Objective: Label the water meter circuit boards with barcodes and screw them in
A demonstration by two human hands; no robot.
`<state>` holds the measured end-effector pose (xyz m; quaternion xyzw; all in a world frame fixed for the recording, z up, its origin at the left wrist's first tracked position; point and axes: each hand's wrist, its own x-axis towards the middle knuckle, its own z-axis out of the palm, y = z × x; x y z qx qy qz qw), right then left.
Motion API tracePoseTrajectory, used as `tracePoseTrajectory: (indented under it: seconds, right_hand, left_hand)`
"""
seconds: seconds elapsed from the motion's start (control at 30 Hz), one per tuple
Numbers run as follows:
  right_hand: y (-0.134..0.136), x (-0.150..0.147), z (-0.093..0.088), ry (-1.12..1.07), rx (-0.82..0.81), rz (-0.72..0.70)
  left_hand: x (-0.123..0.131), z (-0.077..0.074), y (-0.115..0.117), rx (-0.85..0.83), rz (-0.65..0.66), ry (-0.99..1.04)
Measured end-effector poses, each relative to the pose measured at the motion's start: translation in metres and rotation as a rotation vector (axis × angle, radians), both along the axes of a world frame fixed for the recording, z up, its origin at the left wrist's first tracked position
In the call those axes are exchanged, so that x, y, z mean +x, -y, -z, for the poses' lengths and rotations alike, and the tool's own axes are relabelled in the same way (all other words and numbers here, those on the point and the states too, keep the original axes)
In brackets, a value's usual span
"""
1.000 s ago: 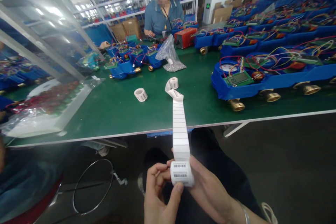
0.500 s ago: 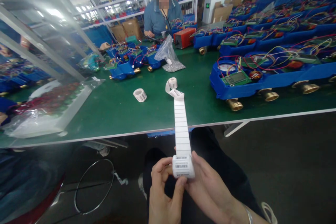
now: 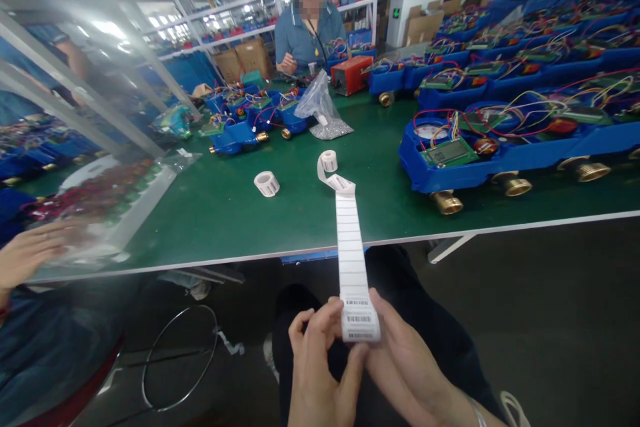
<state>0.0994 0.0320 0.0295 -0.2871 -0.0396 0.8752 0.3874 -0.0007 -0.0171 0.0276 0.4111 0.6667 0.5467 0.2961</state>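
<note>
Left hand [image 3: 324, 363], right hand [image 3: 413, 353] clamped on the near roll [image 3: 361, 325]; a hard pull could crease that twisted strip [image 3: 351, 247]!

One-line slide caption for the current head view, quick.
Left hand and right hand hold a barcode label roll, its strip running to another roll on the green table.
</note>
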Motion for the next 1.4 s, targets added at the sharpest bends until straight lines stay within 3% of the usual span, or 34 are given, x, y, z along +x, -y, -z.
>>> tracePoseTrajectory:
  seconds: [0.17, 0.27, 0.37, 0.5, 0.7, 0.9, 1.13, 1.3, 1.4]
  right_hand:
    - [-0.001, 0.004, -0.001, 0.006, 0.093, -0.024]
    - [0.0, 0.005, -0.001, 0.016, 0.17, -0.017]
    - [0.001, 0.003, 0.0, 0.044, 0.082, 0.004]
    - [0.002, 0.002, -0.001, 0.034, -0.07, 0.026]
    - [0.001, 0.006, -0.003, 0.063, 0.039, -0.001]
    - [-0.001, 0.005, -0.003, 0.036, -0.097, 0.039]
    - [0.001, 0.011, -0.001, 0.08, 0.088, -0.023]
    - [-0.001, 0.01, -0.003, 0.063, -0.013, -0.013]
    - [-0.001, 0.011, -0.002, 0.06, 0.054, -0.027]
  left_hand:
    - [-0.006, -0.009, -0.005, -0.123, 0.137, 0.056]
    - [-0.008, -0.011, -0.01, -0.161, 0.103, 0.076]
    - [-0.006, -0.004, -0.008, -0.087, 0.055, -0.007]
    - [-0.004, 0.008, -0.001, -0.079, 0.082, -0.103]
    - [-0.013, 0.002, -0.005, -0.202, 0.191, -0.087]
    - [-0.005, 0.004, -0.002, -0.096, 0.133, -0.191]
    - [-0.006, -0.002, -0.005, -0.149, 0.153, -0.105]
    - [-0.003, -0.003, -0.004, -0.089, 0.16, -0.25]
    - [-0.005, 0.001, -0.003, -0.11, 0.165, -0.244]
